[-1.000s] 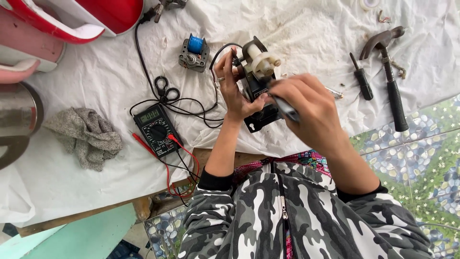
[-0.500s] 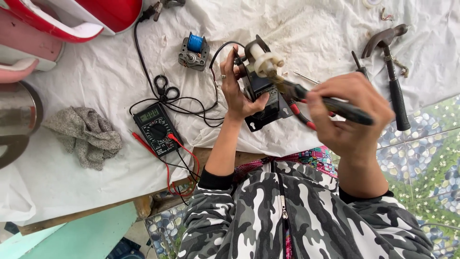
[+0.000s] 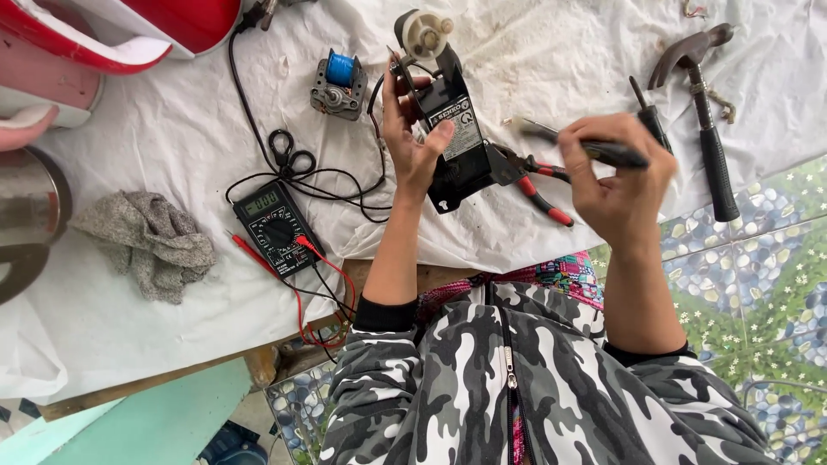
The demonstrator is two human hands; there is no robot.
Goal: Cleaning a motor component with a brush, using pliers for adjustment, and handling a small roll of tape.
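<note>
My left hand [image 3: 412,142] grips a black motor unit [image 3: 457,129] with a cream plastic gear on top, holding it upright above the white cloth [image 3: 534,52]. A black wire runs from the unit toward the table. My right hand [image 3: 618,176] is closed around a screwdriver [image 3: 594,148] with a black handle, its metal tip pointing left toward the motor unit but apart from it. Red-handled pliers [image 3: 534,181] lie on the cloth between my two hands.
A digital multimeter [image 3: 274,226] with red and black leads lies left of my arm. A small motor with a blue coil [image 3: 338,83], a grey rag [image 3: 146,241], a hammer [image 3: 702,103], a second screwdriver [image 3: 650,120] and a red appliance [image 3: 129,30] lie around.
My left hand lifted and tilted the motor unit up and away. My right hand drew the screwdriver back to the right, off the gear. The pliers came into view.
</note>
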